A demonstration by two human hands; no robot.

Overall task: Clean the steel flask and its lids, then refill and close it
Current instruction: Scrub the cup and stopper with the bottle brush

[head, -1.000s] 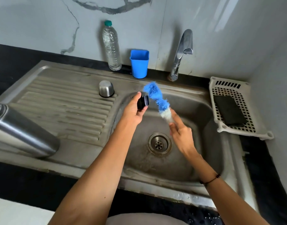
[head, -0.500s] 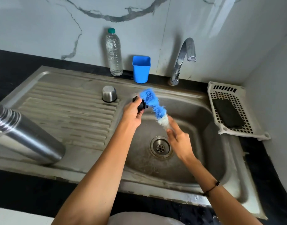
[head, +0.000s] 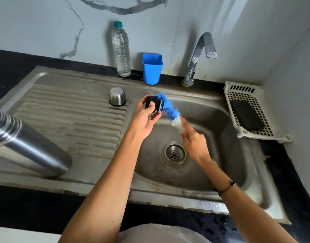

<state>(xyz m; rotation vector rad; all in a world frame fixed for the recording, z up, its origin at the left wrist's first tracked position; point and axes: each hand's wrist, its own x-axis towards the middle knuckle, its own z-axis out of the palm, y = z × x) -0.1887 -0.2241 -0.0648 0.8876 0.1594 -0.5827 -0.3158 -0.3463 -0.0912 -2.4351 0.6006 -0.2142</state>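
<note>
The black inner lid (head: 153,106) is held above the left edge of the sink basin (head: 221,155), gripped by the left hand (head: 144,118) with the fingers and thumb curled round its body. A blue bottle brush (head: 168,107) has its bristle head pressed against the lid's open end; the right hand (head: 194,142) holds the brush low on its white handle, fingers wrapped round it with the forefinger laid along the stem. Judging by this, the step in hand is scrubbing the inner lid.

The steel cap (head: 117,96) stands upside down on the ribbed draining board (head: 71,120), just left of the hands. The steel flask (head: 28,144) lies on its side at the near left of the board, open mouth towards the left edge of the view, well apart from the lid.

At the back stand a plastic water bottle (head: 121,50) and a blue cup (head: 152,68), with the tap (head: 201,53) to their right; no water is seen running. A white basket (head: 245,109) holding a dark scrub pad (head: 247,114) sits right of the basin.

The next move probably calls for turning the lid so the bristles reach its threads, then rinsing it.
</note>
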